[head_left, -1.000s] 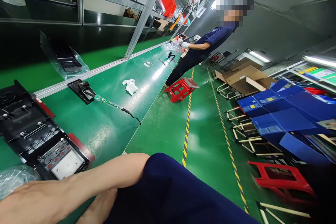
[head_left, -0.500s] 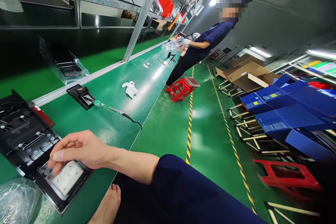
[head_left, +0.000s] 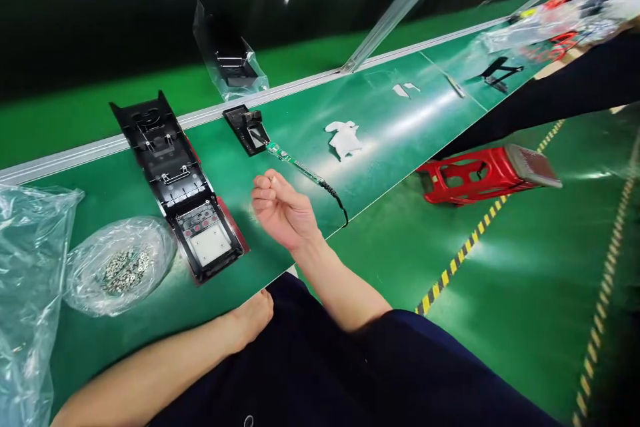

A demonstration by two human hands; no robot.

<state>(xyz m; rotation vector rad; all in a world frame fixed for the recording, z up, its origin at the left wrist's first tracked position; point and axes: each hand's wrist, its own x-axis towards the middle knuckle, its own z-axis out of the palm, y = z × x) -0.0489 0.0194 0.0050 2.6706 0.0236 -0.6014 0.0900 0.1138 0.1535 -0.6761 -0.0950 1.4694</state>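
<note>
My right hand hovers palm up over the green bench, fingers curled shut, with nothing visible in them. It is just right of a long black plastic panel whose near end carries a white square pad. Beyond the hand lies a smaller black part with a green circuit strip and black cable. My left hand rests against my dark trousers at the bench edge, its fingers hidden. A clear bag of small metal pieces lies left of the panel.
A large crumpled plastic bag sits at the far left. A bagged black part stands behind the rail. A white cloth lies farther along. A red stool and another person's dark trouser leg are in the aisle.
My view has swung down and left. My right hand has lifted off the panel's white pad, moved right and curled shut, palm up.
</note>
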